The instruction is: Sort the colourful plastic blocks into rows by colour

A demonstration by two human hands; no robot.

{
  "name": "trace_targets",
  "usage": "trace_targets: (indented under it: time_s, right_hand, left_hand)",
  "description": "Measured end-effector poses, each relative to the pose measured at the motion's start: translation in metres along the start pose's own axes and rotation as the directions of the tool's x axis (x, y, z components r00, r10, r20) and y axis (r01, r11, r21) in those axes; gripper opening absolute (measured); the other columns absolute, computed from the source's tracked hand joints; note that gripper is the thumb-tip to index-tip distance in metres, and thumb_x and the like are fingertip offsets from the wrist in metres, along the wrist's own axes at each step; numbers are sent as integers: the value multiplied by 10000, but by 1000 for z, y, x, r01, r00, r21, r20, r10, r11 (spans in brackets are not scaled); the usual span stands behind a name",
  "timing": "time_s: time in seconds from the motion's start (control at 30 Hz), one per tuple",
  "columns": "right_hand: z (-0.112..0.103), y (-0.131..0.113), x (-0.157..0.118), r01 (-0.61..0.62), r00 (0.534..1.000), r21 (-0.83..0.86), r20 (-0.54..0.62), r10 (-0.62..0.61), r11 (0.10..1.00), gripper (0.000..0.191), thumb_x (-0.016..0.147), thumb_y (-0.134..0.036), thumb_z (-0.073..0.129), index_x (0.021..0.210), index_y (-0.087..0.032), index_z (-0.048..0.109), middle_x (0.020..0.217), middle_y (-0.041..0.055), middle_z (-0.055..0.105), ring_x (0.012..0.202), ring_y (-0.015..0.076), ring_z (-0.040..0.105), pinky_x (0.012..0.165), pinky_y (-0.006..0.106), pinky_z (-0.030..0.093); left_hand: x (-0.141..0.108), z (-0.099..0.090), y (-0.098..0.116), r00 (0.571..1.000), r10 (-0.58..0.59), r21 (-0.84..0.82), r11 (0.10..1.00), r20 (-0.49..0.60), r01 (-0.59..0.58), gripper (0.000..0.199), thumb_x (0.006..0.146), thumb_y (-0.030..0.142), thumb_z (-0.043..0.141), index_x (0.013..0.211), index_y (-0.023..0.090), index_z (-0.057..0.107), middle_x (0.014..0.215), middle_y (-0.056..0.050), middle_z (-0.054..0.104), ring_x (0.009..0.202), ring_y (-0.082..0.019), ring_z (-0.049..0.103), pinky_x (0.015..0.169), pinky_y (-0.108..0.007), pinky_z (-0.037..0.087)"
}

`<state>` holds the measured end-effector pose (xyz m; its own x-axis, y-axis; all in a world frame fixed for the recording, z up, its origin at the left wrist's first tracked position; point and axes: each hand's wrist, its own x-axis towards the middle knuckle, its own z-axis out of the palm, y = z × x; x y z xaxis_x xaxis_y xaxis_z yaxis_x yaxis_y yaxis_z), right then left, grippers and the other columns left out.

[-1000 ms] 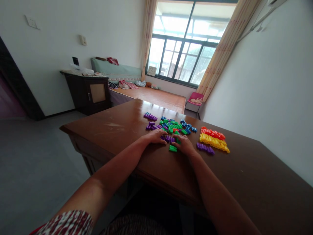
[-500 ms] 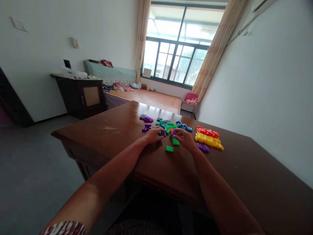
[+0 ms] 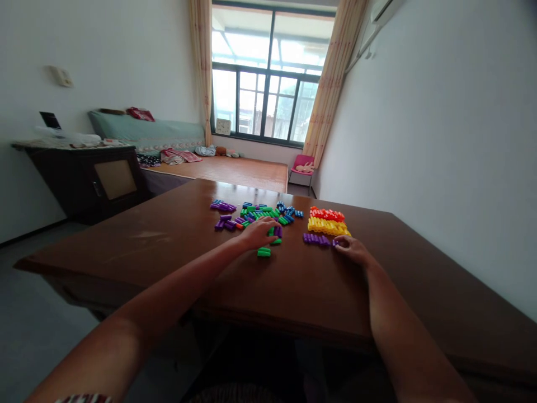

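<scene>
My right hand [image 3: 353, 250] pinches a small purple tube-shaped piece [image 3: 334, 243] at the right end of a row of purple pieces [image 3: 316, 239]. My left hand [image 3: 257, 233] is closed, thumb and fingers curled around another purple piece [image 3: 278, 231], above some green pieces [image 3: 276, 242]. Just in front of it, a green piece [image 3: 264, 252] lies on its own. Beyond the left hand spreads a loose pile of green, blue and purple pieces [image 3: 262, 214]. Behind the purple row lie a yellow row [image 3: 328, 226] and a red row [image 3: 326, 214].
The brown wooden table [image 3: 168, 246] carries all the pieces. Blue pieces [image 3: 289, 210] lie at the pile's far right. Past the table are a bed [image 3: 251, 170], a dark cabinet [image 3: 79, 179] and a pink chair [image 3: 298, 162].
My right hand has moved right, from the green pieces to the end of the purple row, taking a purple piece along. My left hand has shifted right over the green pieces. The view has turned right.
</scene>
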<state>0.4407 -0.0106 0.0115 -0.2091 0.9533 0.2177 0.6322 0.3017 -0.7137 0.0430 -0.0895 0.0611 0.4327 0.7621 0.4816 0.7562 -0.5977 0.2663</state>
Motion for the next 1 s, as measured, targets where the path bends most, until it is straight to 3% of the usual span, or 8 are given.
trace_targets:
  time_s: [0.17,0.4,0.63,0.77,0.9,1.0]
  right_hand:
    - [5,5,1,34,999,-18,20,-33,999,358,678,-283,691,1030,-219,683,1008,61,723,931,217,680,884,354,522]
    - [3,0,-6,30,1000,-74,-4,-30,997,433,711,-330,695,1129,-224,664,1029,65,718,968,226,671,899,352,507]
    - [-2,-8,-5,38,999,-156,24,-34,987,316,759,-234,628,1069,-208,688,982,57,728,914,204,679,882,328,502]
    - [-4,-4,-3,35,999,-185,-30,-41,982,288,744,-197,630,1021,-223,702,989,46,729,915,200,680,898,334,497]
    - [-7,2,-2,23,999,-139,-34,-28,990,287,725,-233,666,1009,-242,705,939,42,735,890,214,688,859,348,522]
    - [-8,2,-3,23,1000,-58,0,-24,998,398,689,-306,725,1076,-225,684,1026,65,722,951,232,676,859,353,530]
  left_hand:
    - [43,33,33,994,-4,52,999,105,-1,407,774,319,650,1171,233,626,1179,-54,624,1096,-225,577,952,-310,463]
    - [78,77,29,954,-197,81,980,225,183,433,717,284,719,1134,183,654,1054,-62,684,1003,-231,631,874,-279,488]
    - [89,91,32,949,-209,15,977,237,211,389,721,320,724,1090,198,696,941,-34,705,878,-193,652,801,-247,494]
    - [96,101,34,956,-185,-18,981,229,194,373,719,326,724,1075,217,708,894,-23,707,856,-191,652,796,-253,495]
    - [101,108,34,962,-176,-22,983,207,185,381,708,358,734,1067,232,711,905,-23,700,857,-203,651,795,-274,504]
    - [101,110,34,963,-174,-11,984,207,180,404,699,399,745,1069,241,708,957,-31,684,873,-207,647,814,-284,506]
